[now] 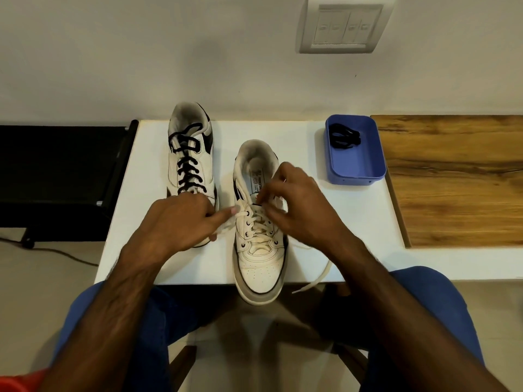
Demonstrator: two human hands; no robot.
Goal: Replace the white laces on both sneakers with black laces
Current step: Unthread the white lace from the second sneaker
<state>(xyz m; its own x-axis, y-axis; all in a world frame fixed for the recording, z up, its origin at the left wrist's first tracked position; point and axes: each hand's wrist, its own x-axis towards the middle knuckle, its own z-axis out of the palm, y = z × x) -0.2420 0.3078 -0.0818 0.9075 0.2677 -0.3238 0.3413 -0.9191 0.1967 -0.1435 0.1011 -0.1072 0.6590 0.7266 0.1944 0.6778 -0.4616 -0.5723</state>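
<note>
White tabletop (pixel 325 222): both hands' fingers (pixel 263 193) pinch the near sneaker's (pixel 259 267) half-undone white lace (pixel 260 230).

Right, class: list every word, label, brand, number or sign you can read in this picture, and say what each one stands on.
None can be read.
White tongue label inside the near white leather sneaker: printed text and a small flag-like mark, too small and blurred to read.
White wall switch plate: no legible markings.
Blue plastic tray, far black-laced white sneaker: no text visible.
</note>
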